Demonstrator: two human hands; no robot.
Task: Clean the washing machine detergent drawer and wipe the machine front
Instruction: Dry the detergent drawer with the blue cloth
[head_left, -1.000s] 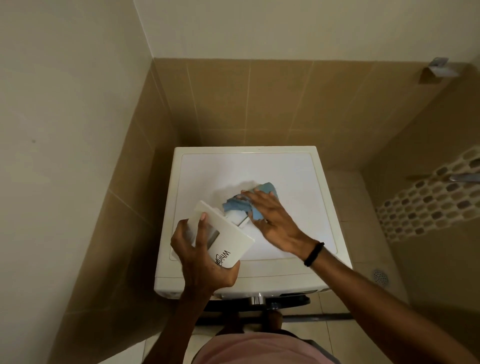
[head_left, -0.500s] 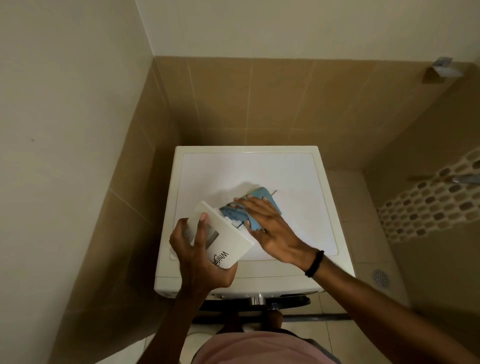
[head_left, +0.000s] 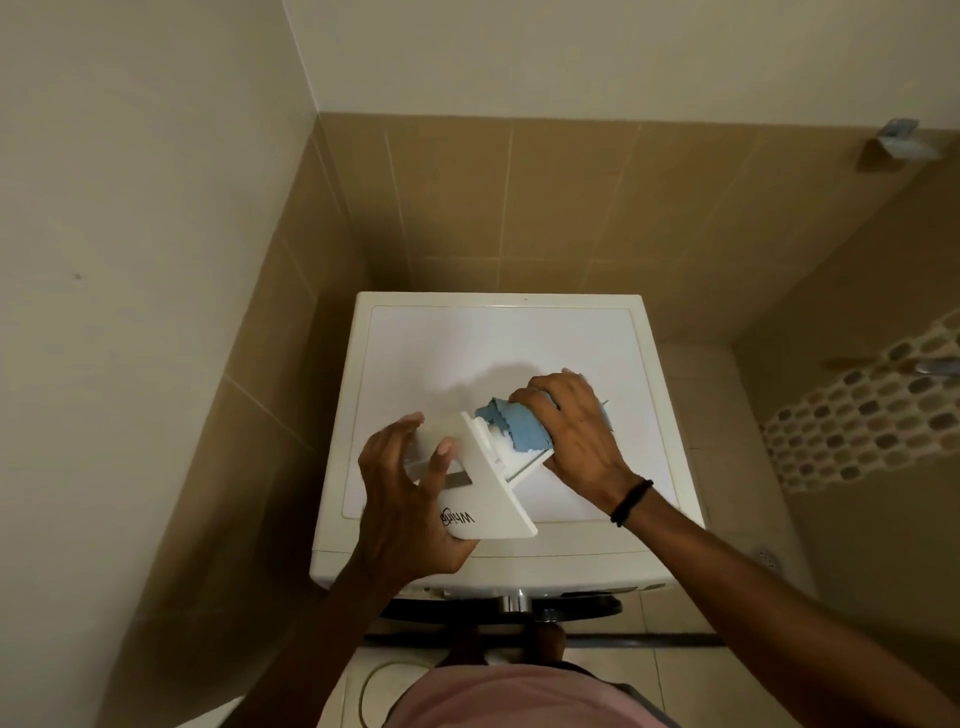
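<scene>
While raised over the white washing machine (head_left: 498, 353), left hand (head_left: 410, 514) cradling the front panel of the detached detergent drawer (head_left: 483, 493), palm under its lower corner, fingers (head_left: 435, 465) loosely spread across the face. Right hand (head_left: 576, 436) reaching in from the right, wrist bent, fingers pressed together, clamping a blue cloth (head_left: 519, 428) onto the drawer's tray. Black wristband (head_left: 631, 501) on the right wrist.
</scene>
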